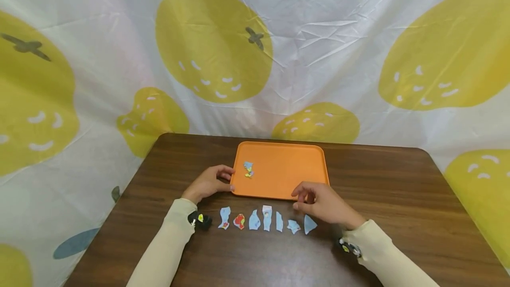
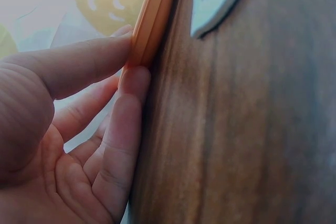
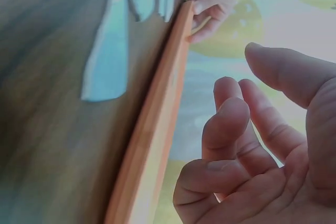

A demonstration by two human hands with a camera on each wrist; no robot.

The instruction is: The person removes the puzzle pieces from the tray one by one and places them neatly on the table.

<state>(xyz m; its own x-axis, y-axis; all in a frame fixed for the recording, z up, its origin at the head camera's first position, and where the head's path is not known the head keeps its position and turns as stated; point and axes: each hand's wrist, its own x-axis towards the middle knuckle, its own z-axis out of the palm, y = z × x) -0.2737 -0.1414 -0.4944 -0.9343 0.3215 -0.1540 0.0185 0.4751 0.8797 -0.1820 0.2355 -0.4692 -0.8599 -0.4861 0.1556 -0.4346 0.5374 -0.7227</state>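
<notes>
My left hand pinches the left rim of an orange tray; in the left wrist view the thumb lies on one side of the rim and the fingers on the other. My right hand hovers by the tray's front right corner, its fingers loosely bent with nothing between them. On the tray's left side lie small blue and yellow picture pieces set close together. Before the tray runs a row of irregular flat pieces, mostly light blue, among them a red and yellow one and a triangular one nearest my right hand.
The tray sits toward the back of a dark brown wooden table. Behind and around it hangs a white cloth with large yellow fruit prints. A dark camera is strapped to each wrist.
</notes>
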